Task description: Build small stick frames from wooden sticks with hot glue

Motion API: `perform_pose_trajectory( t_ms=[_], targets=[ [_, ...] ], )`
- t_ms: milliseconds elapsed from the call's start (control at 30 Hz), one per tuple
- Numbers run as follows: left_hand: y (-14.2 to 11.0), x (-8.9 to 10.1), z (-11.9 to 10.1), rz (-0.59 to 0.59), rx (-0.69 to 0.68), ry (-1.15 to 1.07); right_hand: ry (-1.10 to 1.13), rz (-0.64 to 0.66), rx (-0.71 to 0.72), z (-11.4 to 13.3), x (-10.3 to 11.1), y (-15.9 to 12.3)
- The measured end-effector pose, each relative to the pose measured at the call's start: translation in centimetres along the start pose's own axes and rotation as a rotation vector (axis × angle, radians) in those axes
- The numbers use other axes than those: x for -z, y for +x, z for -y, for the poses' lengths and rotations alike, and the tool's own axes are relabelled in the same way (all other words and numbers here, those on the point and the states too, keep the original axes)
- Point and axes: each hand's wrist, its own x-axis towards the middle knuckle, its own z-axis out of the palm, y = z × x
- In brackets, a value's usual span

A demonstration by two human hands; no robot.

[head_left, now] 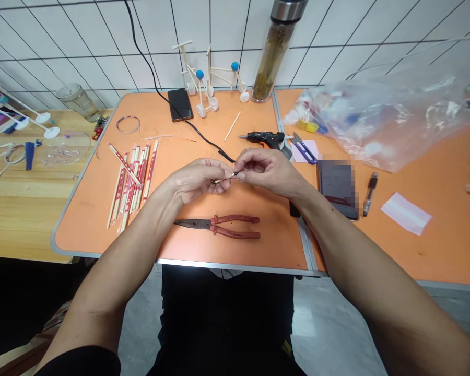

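Observation:
Both my hands meet over the middle of the orange table [203,250]. Between the fingertips is a short, thin pale stick [221,181] with dark parts along it. My left hand [201,180] is closed around its left part, and my right hand [264,169] pinches its right end. Fingers cover some of the stick, so its full shape cannot be made out. Just below the hands lie long-nose pliers [235,219] with red handles. A black glue gun [264,138] rests behind my right hand. Paper-wrapped chopsticks [135,180] lie in a pile left of my left hand.
Stick models with blue balls [199,74] and white wheels stand at the back, near a phone [180,104] and a tall tea bottle [274,57]. Rightward are purple snips [304,149], a dark device [337,183], a marker [370,194] and a plastic bag [387,120]. A black cable [152,73] crosses the table.

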Motion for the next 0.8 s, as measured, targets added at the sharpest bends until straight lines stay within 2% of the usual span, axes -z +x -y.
perform_pose_trajectory(
  t_ms=[300, 533, 667, 800],
  targets=[
    [0.19, -0.16, 0.06, -0.068, 0.044, -0.021, -0.061, -0.02, 0.043, -0.19, -0.12, -0.13],
    [0.29, -0.07, 0.18, -0.064, 0.02, -0.017, -0.085, -0.059, 0.122, -0.61, -0.07, 0.0],
    [0.32, -0.21, 0.18, -0.141, -0.091, 0.026, -0.053, -0.085, 0.167, -0.68, 0.41, 0.27],
    [0.32, -0.41, 0.23, -0.215, -0.216, 0.109, -0.001, -0.112, 0.145, -0.57, 0.65, 0.38]
  ],
)
